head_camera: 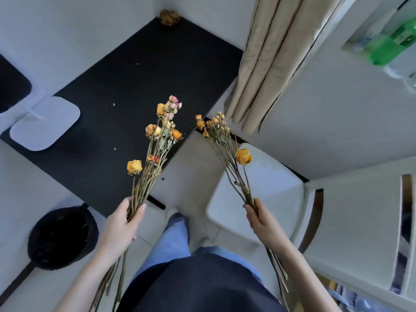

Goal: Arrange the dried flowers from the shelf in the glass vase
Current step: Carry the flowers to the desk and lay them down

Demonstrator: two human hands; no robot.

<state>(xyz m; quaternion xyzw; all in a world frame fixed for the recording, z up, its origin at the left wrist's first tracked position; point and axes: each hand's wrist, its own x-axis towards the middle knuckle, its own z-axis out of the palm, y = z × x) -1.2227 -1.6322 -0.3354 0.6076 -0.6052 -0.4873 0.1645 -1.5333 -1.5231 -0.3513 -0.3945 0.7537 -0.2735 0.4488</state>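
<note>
Dried flowers [155, 140] split into two bunches, one per hand. Left hand [122, 221]: fingers and thumb wrapped round the stems mid-length, heads toward 1 o'clock, cut ends trailing toward 7. Right hand [261, 218]: fingers closed round the smaller bunch [225, 143], heads toward 11 o'clock. Hands about level, neither clearly nearer. Black surface [126, 86] beyond, at 12 o'clock. Glass vase not in view. Judged: cut ends to be turned downward before insertion.

A person's left hand [122, 218] and right hand [258, 216] each grip a bunch of dried flowers [157, 136] above a black table [108, 86], beside a white chair [265, 190].
</note>
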